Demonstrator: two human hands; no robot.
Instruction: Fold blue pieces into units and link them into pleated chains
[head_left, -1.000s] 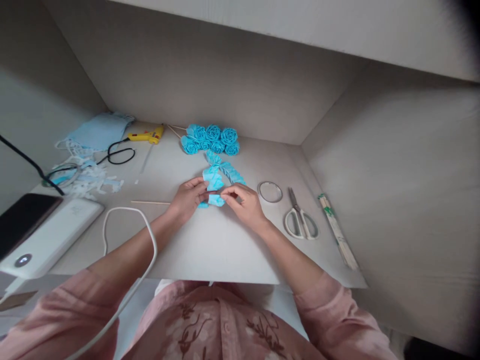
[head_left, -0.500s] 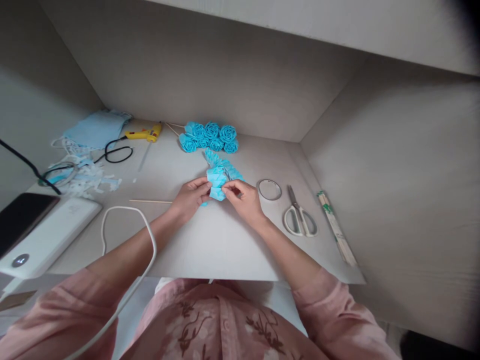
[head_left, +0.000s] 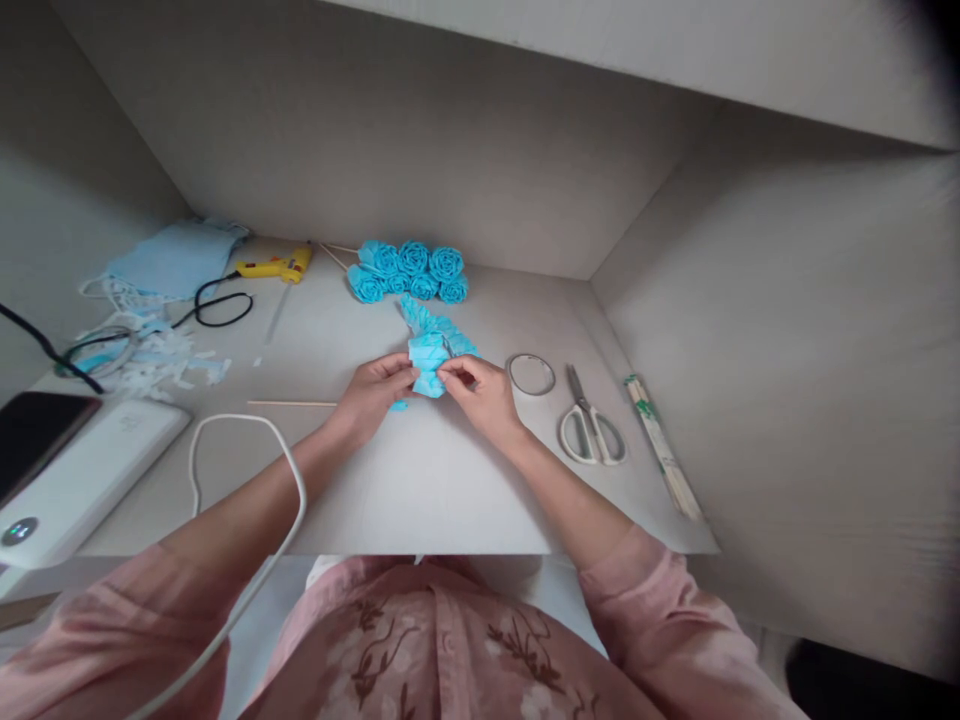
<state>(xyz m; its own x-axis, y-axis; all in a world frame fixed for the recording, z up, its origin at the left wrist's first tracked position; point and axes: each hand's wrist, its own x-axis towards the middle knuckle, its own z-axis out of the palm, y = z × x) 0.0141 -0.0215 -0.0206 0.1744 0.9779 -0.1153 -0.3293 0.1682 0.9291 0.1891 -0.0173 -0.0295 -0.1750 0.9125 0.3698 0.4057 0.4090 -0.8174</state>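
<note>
Both my hands pinch a folded blue piece (head_left: 428, 362), which looks like pleated mask fabric or crepe paper, above the middle of the table. My left hand (head_left: 375, 395) grips its left edge between thumb and fingers. On the opposite edge, the thumb and index finger of my right hand (head_left: 480, 392) are closed. Just behind lie more pleated blue pieces (head_left: 442, 328). A thin wooden stick (head_left: 292, 403) with a blue tip rests on the table, partly hidden by my left hand. Several blue rosettes (head_left: 412, 260) on sticks lie farther back.
To the right are a roll of tape (head_left: 532, 374), scissors (head_left: 591, 425) and a pack of sticks (head_left: 664, 450). At left sit a yellow glue gun (head_left: 277, 265), blue masks (head_left: 176, 260), white scraps (head_left: 161, 360) and a white power bank (head_left: 97, 480). A white cable (head_left: 300, 480) loops over my left forearm.
The whole view has shifted slightly, so things appear a little farther left. Both hands keep their hold on the blue piece, with only a slight shift of the fingers.
</note>
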